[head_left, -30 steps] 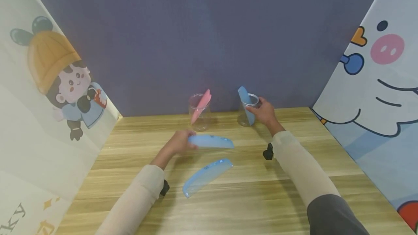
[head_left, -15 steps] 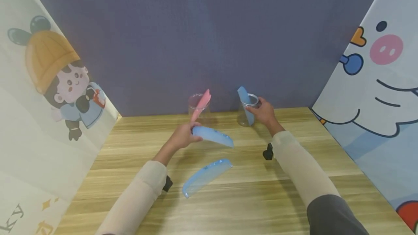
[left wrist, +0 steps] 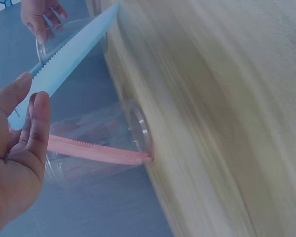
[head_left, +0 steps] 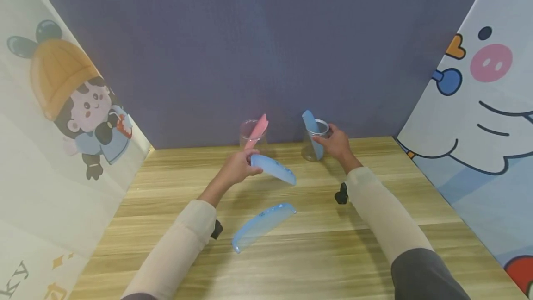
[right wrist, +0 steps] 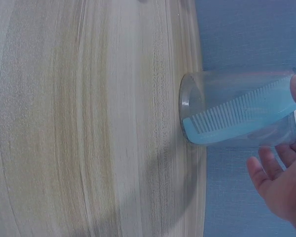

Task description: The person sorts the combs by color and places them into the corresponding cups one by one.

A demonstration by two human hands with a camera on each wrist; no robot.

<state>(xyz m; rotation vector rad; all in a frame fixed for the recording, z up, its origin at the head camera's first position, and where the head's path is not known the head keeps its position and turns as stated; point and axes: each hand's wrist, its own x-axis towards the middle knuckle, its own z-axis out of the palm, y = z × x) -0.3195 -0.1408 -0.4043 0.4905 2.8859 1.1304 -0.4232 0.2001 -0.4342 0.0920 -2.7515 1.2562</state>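
Note:
My left hand (head_left: 238,166) pinches one end of a light blue comb (head_left: 275,170) between thumb and fingers. The comb is raised over the table, its free end slanting down to the right. Just behind that hand a clear plastic cup (head_left: 244,139) holds a pink comb (head_left: 258,129) leaning to the right. My right hand (head_left: 338,145) holds a second clear cup (head_left: 309,153) near its rim, thumb in front. Inside that cup a blue comb (right wrist: 237,116) leans with its top out over the rim. Another blue comb (head_left: 263,225) lies flat nearer the front.
Both cups stand upright at the back of the wood-grain table (head_left: 316,263), close to a dark blue-grey panel (head_left: 266,50). White side panels with cartoon prints, a child in an orange hat (head_left: 66,73) and a pig-nosed figure (head_left: 491,61), flank the table.
My left hand has lifted its blue comb, moving up and right towards the cups, and the comb has tilted, far end down. The right hand and its cup have stayed in place.

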